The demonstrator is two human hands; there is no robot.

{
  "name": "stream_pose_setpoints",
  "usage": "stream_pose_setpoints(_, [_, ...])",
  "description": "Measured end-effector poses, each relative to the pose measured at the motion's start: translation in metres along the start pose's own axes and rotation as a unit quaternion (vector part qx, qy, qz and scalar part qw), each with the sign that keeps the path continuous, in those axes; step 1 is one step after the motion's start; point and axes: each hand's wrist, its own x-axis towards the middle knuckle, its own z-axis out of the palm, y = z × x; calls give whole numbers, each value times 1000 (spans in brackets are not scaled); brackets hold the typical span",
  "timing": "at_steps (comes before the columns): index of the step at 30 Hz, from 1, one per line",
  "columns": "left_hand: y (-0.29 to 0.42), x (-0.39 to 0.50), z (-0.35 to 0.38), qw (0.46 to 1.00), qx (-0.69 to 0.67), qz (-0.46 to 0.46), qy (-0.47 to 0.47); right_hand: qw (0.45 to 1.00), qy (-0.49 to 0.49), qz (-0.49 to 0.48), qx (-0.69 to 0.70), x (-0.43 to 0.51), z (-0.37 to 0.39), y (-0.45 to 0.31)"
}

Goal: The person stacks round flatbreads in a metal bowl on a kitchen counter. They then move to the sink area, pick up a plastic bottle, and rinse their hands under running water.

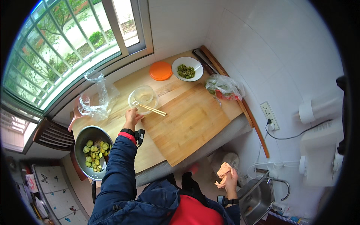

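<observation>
My left hand (pixel 131 116) is at the near rim of a clear plastic bowl (pixel 153 108), its thumb and fingers pinching the edge. A smaller clear plastic container (pixel 144 94) sits on top of the bowl. A pair of wooden chopsticks (pixel 153 110) lies across the bowl, tips pointing right over a bamboo cutting board (pixel 185 121). Off to the lower right, below table height, my right hand (pixel 231 180) holds a crumpled peach-coloured cloth (pixel 224 173). An orange round lid (pixel 160 71) lies beyond the bowl, beside a white dish (pixel 175 63) of chopped greens.
A wok (pixel 80 146) with sliced green vegetables stands at the table's left end, partly behind my left sleeve. Clear plastic bags (pixel 98 98) lie by the window. A bagged bundle (pixel 225 87) and a knife (pixel 206 60) are along the right wall. A steel sink (pixel 257 197) is lower right.
</observation>
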Motion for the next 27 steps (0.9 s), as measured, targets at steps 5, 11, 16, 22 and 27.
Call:
stream_pose_setpoints(5, [19,-27,-3,998,-9,35,-45,999,37,-14,-4,-32,-3,11])
stream_pose_setpoints(11, [19,-118,16,985,-8,108,-133,996,62,-46,49,-73,-43,20])
stream_pose_setpoints(16, [-35,-235,52,970,35,76,-230,990,130,-57,3,-137,-126,60])
stream_pose_setpoints(22, [-165,-371,109,929,98,-30,-356,970,233,-67,-2,-261,-262,136])
stream_pose_setpoints(27, [-304,-481,164,853,155,-169,-470,935,350,59,33,-365,-342,197])
